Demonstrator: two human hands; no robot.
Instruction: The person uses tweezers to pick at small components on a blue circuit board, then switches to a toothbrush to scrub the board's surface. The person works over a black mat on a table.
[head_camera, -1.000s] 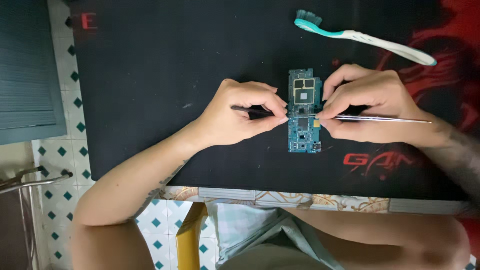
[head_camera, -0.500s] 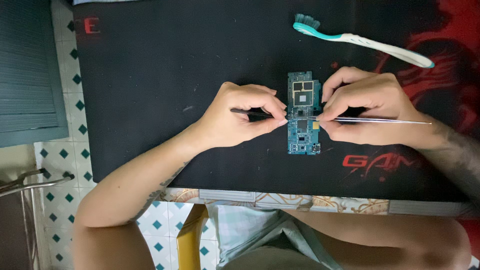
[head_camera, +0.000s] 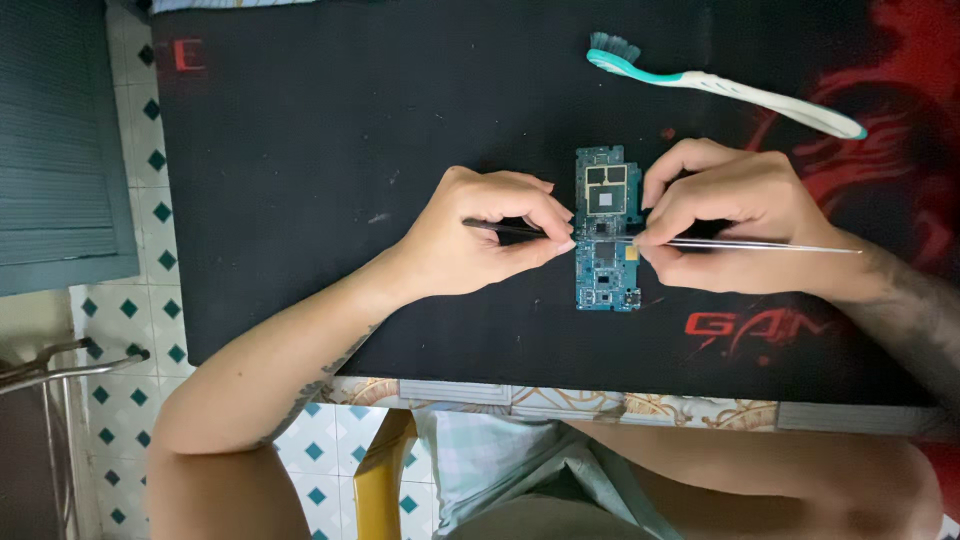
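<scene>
The left hand (head_camera: 480, 235) has its grip pinched shut on a thin dark probe (head_camera: 505, 229), thumb and forefinger closing on it near the tip, the rest of the shaft running back across the hand. The right hand (head_camera: 735, 220) has its grip clenched on a slim metal tool (head_camera: 770, 244), either a fine pair of tweezers or a pick, I cannot tell which; its long silver shaft trails out past the wrist, away from the board. Both tool tips meet at the middle of a small blue-green circuit board (head_camera: 606, 230), one from each side, and the fingertips of both hands rest at or against the board's long edges.

The circuit board lies flat on a black desk mat (head_camera: 300, 150), its long axis running away from the person, with square shielded chips on its far half and smaller parts and a connector on its near half. Beyond the board and off towards the right hand's side lies a toothbrush (head_camera: 720, 88) with a teal head and white handle, well apart from the board. The mat carries red printing near the right hand and at its far left corner. Nearer the person than the board, the patterned edge of the desk (head_camera: 560, 400) shows below the mat. Left of the mat are a white floor with teal diamond tiles (head_camera: 120, 310) and a grey slatted panel (head_camera: 55, 140).
</scene>
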